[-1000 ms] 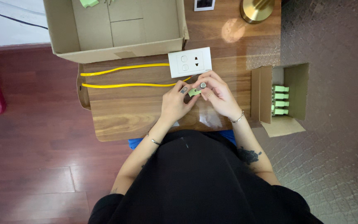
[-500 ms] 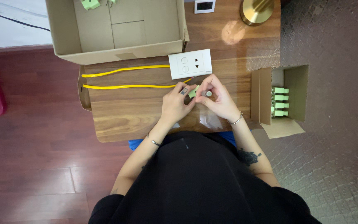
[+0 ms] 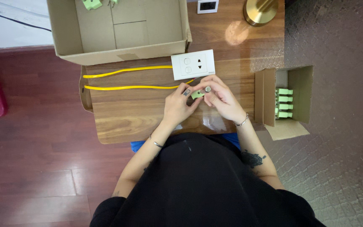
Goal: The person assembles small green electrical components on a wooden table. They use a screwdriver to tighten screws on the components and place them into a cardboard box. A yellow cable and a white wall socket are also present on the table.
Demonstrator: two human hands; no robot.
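A small desk (image 3: 148,122) of wood is seen from above, with a person in black seated at it. A small pale green plug (image 3: 198,95) is held over the desk's middle, pinched between both hands: the left hand (image 3: 177,105) is closed on its left end and the right hand (image 3: 220,98) on its right end, fingertips meeting over it, seemingly so the part can be steadied on one side while it is worked on from the other. The plug is a short blocky piece, mostly hidden by the fingers; a small grey round tip is seen at its upper right. Just behind the hands a white wall socket (image 3: 193,64) is laid flat, and two yellow wires (image 3: 127,79) are run leftward from that spot across the desk, one seeming to end by the plug. To the right, on the carpet, a small open box (image 3: 290,126) is stood on its side, with more green plugs (image 3: 283,103) stacked inside, within easy reach of the right hand. At the desk's far edge a large open carton (image 3: 118,46) is placed; a couple of green pieces (image 3: 92,4) are lying in it. A brass lamp base (image 3: 260,10) is at the far right corner.
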